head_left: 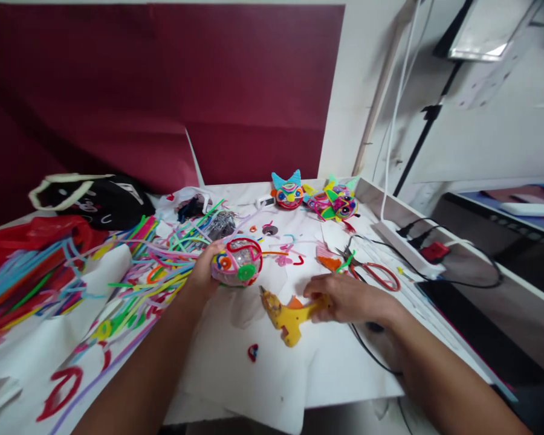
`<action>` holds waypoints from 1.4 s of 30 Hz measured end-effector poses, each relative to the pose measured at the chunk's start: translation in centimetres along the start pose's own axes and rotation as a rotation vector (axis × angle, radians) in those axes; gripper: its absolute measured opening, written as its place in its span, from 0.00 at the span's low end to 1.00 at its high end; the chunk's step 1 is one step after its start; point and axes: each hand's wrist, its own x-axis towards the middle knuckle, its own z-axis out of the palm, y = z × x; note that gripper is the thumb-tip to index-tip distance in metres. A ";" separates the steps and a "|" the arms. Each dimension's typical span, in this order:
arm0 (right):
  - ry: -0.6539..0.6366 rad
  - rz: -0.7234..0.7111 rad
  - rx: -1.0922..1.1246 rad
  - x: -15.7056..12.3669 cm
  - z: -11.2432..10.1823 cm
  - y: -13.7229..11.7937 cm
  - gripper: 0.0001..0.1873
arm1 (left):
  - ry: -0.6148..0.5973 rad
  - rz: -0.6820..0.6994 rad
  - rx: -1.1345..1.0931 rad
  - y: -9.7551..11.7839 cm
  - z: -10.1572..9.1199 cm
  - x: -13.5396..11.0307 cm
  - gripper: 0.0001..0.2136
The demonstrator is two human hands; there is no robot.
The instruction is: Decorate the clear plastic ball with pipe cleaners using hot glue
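Observation:
My left hand (204, 264) grips a clear ball (240, 261) from its left side. Red and pink pipe cleaners, an orange-and-blue coil and a green disc decorate that ball. My right hand (340, 296) is closed around the handle end of a yellow hot glue gun (292, 320), whose nozzle points left toward the ball, apart from it. A small red-and-blue pipe-cleaner coil (252, 352) lies on white paper (249, 386) below the glue gun. Just beyond my right hand are red-handled scissors (381, 276) and an orange piece (329, 263).
Many coloured pipe cleaners (172, 266) cover the left side, with a red bag (72, 232) and a black pouch (100, 199) behind. Two decorated figures (289, 192) stand at the back. A power strip (408, 248) with cables lies along the right edge; a black board (471, 332) lies nearer.

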 end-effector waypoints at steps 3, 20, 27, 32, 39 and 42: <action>0.141 0.128 -0.009 -0.5 -1.6 1.4 0.10 | -0.028 0.022 -0.035 -0.1 -0.3 0.1 0.15; -0.013 0.777 -0.319 -2.4 -1.8 7.4 0.25 | -0.109 0.100 -0.029 -0.6 -0.4 0.0 0.20; 0.036 0.834 -0.279 -2.5 -1.7 8.5 0.26 | -0.060 0.092 -0.042 -0.4 0.2 -0.7 0.22; 0.151 0.843 -0.292 -2.8 -2.3 8.2 0.23 | -0.057 0.095 -0.018 -0.3 0.3 -0.7 0.19; 0.387 0.814 -0.368 -4.0 -5.4 8.3 0.25 | -0.076 0.113 -0.004 -0.7 0.2 -0.5 0.20; 0.506 0.802 -0.405 -4.0 -6.2 8.6 0.26 | -0.077 0.124 0.006 -0.8 0.1 -0.6 0.21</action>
